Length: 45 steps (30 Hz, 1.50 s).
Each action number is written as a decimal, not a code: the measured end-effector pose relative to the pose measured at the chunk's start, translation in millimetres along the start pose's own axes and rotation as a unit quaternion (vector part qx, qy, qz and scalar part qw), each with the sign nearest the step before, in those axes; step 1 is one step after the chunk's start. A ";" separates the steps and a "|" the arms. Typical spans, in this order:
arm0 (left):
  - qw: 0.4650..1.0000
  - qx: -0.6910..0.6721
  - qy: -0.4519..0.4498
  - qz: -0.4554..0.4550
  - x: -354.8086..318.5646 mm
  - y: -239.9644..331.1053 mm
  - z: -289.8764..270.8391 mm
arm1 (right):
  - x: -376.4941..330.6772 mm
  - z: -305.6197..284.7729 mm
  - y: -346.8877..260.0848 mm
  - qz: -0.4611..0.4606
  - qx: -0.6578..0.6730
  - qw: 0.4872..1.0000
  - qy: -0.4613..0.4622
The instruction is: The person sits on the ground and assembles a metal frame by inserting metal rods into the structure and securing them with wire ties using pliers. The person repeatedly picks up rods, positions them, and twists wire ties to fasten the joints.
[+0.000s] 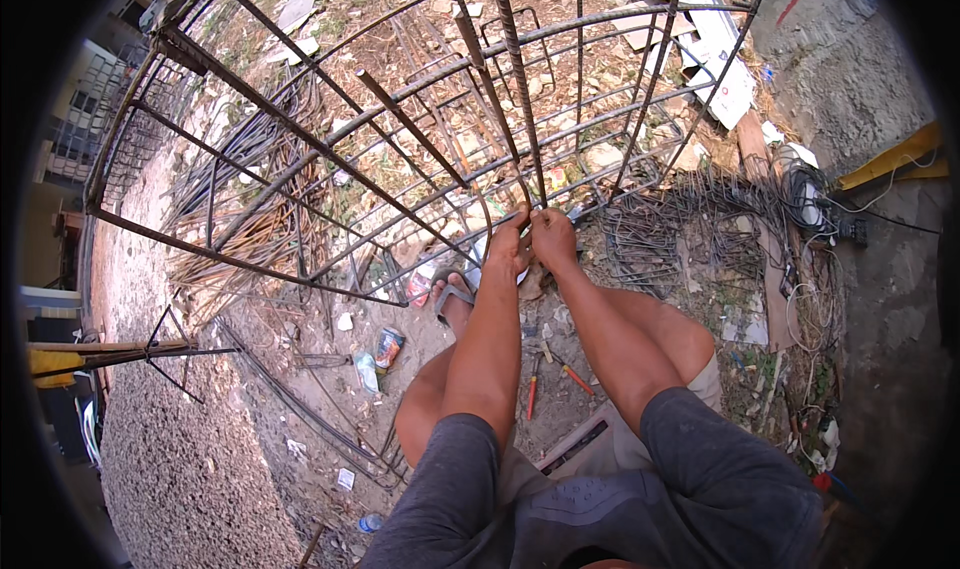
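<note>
A cage of ribbed rebar (pixel 516 79) with bent stirrup bars stands in front of me. Both hands meet at the foot of its upright bars, where they cross a lower bar. My left hand (pixel 510 241) is closed, its fingers bent against the steel at the crossing. Close beside it, my right hand (pixel 553 241) is pinched at the same joint. Whatever lies between the fingers is too small and hidden to make out. On the ground between my legs lies a pair of pincers (pixel 533 389), its red-orange handles spread apart.
Loose bent stirrups (pixel 650 231) pile up at the right, near a tangle of cables (pixel 805 199). Long rods (pixel 245 184) lie at the left beyond a gravel heap (pixel 190 459). Crumpled wrappers (pixel 389 347) litter the ground near my sandalled foot (pixel 452 291). Boards lie at the far right.
</note>
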<state>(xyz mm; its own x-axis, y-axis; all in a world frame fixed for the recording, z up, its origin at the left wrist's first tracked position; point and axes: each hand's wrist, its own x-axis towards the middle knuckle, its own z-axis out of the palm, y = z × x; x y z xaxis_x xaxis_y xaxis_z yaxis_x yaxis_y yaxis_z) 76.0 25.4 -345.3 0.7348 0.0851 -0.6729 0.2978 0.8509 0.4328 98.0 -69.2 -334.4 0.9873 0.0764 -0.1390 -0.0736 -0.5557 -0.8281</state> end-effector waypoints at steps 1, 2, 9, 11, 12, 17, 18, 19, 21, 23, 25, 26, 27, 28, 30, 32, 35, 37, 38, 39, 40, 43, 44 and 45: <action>1.000 0.015 0.004 0.008 1.0 -1.2 3.6 | 5.0 1.8 7.0 0.025 0.049 0.998 -0.001; 1.000 0.010 -0.020 0.014 1.4 -0.6 -4.9 | 1.6 3.0 -0.2 0.086 0.138 0.986 -0.035; 0.999 0.009 -0.014 0.036 -2.3 -4.9 -4.0 | 9.9 -3.7 -9.2 0.369 0.548 0.738 -0.135; 0.999 -0.019 -0.016 0.044 -0.7 -2.2 -4.9 | 15.5 -2.6 -7.6 0.419 0.589 0.674 -0.151; 0.998 -0.032 -0.018 0.047 -0.4 -1.6 -5.4 | 18.3 -2.4 -6.6 0.437 0.605 0.645 -0.164; 0.999 -0.018 0.012 0.038 -6.5 -3.2 1.8 | 22.5 -3.0 3.3 0.485 0.647 0.556 -0.192; 0.999 -0.022 0.020 0.037 -5.2 -3.5 2.8 | 23.0 -2.9 5.1 0.488 0.648 0.553 -0.191; 0.999 -0.022 0.012 0.032 -3.4 -4.2 4.1 | 23.8 -3.6 7.5 0.490 0.650 0.549 -0.189; 0.999 -0.026 0.006 0.030 5.5 -2.4 -13.4 | 14.5 -0.4 -8.2 0.473 0.584 0.638 -0.168; 0.997 -0.025 -0.066 -0.014 16.0 6.5 -42.8 | 0.9 7.5 -22.7 0.391 0.480 0.776 -0.118; 0.997 -0.024 -0.070 -0.011 17.6 1.9 -29.3 | -3.1 11.6 -8.4 0.230 0.313 0.922 -0.004; 0.999 -0.026 -0.028 0.016 8.7 -5.9 -7.2 | -4.2 9.1 1.3 0.170 0.236 0.956 0.039; 0.998 -0.031 0.018 0.056 1.7 -6.0 0.6 | -8.3 8.9 -3.5 0.102 0.160 0.979 0.068; 0.998 -0.037 0.002 0.058 4.6 -7.1 -3.0 | -12.6 6.9 -7.3 0.033 0.082 0.991 0.097; 0.996 -0.049 -0.028 0.067 6.8 -3.1 -13.1 | -23.3 2.7 -14.7 0.003 0.056 0.996 0.063; 0.996 -0.043 -0.019 0.077 7.2 -6.1 -14.1 | -29.6 0.1 -12.9 -0.032 0.034 0.997 0.058; 0.996 -0.045 -0.020 0.071 11.7 -8.7 -7.4 | -19.4 1.9 -1.5 -0.057 0.014 0.994 0.093; 0.998 -0.041 0.001 0.053 8.1 -7.9 -1.4 | -16.1 0.6 4.9 -0.044 0.005 0.997 0.070; 0.998 -0.045 -0.002 0.054 9.9 -4.9 -10.2 | -19.1 3.3 3.1 -0.043 0.004 0.998 0.052; 0.998 -0.049 -0.006 0.047 8.4 -4.0 -8.8 | -18.1 4.9 4.2 -0.038 0.002 0.998 0.051; 0.998 -0.053 -0.010 0.039 6.9 -4.2 -6.9 | -18.2 6.4 5.8 -0.033 -0.001 0.998 0.049; 0.997 -0.047 -0.013 0.052 11.2 -1.5 -14.0 | -20.7 6.9 -3.0 -0.007 0.055 0.998 0.016; 0.998 -0.039 -0.015 0.053 12.3 -2.9 -11.8 | -17.8 6.2 1.2 -0.003 0.061 0.998 0.011; 0.999 -0.023 -0.021 0.033 13.0 -3.2 -10.8 | -13.7 6.8 4.3 0.030 0.166 0.986 -0.011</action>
<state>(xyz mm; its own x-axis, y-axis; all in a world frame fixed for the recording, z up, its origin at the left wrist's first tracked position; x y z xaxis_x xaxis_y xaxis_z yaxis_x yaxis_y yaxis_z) 78.0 29.4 -361.9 0.7776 0.1213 -0.6169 0.2199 0.8668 0.4475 83.3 -67.0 -339.8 0.9769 0.0708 -0.2014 -0.1771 -0.2586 -0.9496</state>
